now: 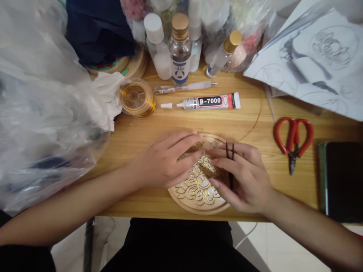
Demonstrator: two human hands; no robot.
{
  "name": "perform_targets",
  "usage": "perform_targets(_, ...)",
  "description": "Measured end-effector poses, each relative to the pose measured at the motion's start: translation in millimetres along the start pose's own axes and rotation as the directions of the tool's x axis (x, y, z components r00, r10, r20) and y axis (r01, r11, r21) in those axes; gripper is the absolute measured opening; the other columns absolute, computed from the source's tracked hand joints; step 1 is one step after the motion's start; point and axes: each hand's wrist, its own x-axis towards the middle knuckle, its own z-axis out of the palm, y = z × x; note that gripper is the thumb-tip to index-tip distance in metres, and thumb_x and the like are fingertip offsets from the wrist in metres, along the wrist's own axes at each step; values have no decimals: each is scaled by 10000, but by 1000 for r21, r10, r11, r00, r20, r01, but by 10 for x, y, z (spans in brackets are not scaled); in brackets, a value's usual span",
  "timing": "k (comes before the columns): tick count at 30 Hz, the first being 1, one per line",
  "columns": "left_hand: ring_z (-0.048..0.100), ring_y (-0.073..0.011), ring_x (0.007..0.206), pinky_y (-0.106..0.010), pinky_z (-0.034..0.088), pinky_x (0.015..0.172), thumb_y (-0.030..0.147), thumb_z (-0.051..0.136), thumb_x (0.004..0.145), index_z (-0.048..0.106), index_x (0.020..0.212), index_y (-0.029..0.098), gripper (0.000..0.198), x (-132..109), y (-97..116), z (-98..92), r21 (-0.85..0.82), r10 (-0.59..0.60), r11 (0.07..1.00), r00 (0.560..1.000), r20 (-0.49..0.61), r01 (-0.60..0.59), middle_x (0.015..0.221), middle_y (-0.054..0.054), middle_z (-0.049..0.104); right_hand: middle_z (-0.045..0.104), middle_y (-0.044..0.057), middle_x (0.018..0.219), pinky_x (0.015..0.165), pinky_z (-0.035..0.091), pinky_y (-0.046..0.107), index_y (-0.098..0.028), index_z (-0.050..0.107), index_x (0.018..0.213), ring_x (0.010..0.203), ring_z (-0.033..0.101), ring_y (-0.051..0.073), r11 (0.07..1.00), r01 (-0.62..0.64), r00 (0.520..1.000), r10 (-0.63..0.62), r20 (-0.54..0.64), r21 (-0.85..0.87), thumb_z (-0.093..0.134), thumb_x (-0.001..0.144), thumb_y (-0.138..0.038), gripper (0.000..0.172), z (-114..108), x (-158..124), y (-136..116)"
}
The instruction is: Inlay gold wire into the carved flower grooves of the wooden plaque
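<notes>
wooden disc (202, 189) | left hand (170, 162) — open, laid across it | right hand (249, 175) — gripping tweezers (231, 181) (black)

**Wooden surface (133, 138) above a tiled floor (279, 260)**

The surface is of light, yellowish-brown wood, with grain running broadly from side to side and a straight near edge. Below it lie pale tiles with thin, straight joints. A dark, narrow post (89, 245) stands at lower left; at lower right, a grey shadow crosses the floor. The lighting is soft.
</notes>
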Motion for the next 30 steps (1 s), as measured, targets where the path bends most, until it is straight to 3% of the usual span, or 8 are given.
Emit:
perform_targets(5,545,-312,1171,-446,532,922,230,550,871,610,1096,103,266,-7,0,3,20,7,1000,1000,8,-7,1240,-174,580,730,111,1021,828,509,454,-185,566,1013,1022,577,299,999,-41,992,40,-122,-8,641,777,-179,248,-19,-11,-10)
perform_targets(15,542,-293,1194,-436,520,973,228,539,876,592,1112,75,286,-24,0,39,-21,-15,1000,1000,-4,15,1255,-174,584,740,81,1075,904,438,442,-189,596,941,1191,568,298,999,17,1000,-16,5,-51,600,807,-269,156,-42,14,-9)
perform_targets(25,558,-299,1164,-415,514,989,191,543,854,604,1017,49,225,3,-4,50,-8,20,1000,998,-61,-20,1205,-195,604,705,139,1159,894,458,405,-161,642,939,1126,604,272,957,166,976,-125,176,-237,568,860,-366,232,-73,18,-107)
perform_targets(30,539,-300,1190,-423,520,979,195,555,849,607,1055,75,244,-17,-13,68,-14,22,1000,997,-68,-23,1234,-178,589,696,137,1182,896,471,417,-165,646,927,1139,599,273,960,151,979,-113,168,-237,546,873,-401,262,-78,22,-110)
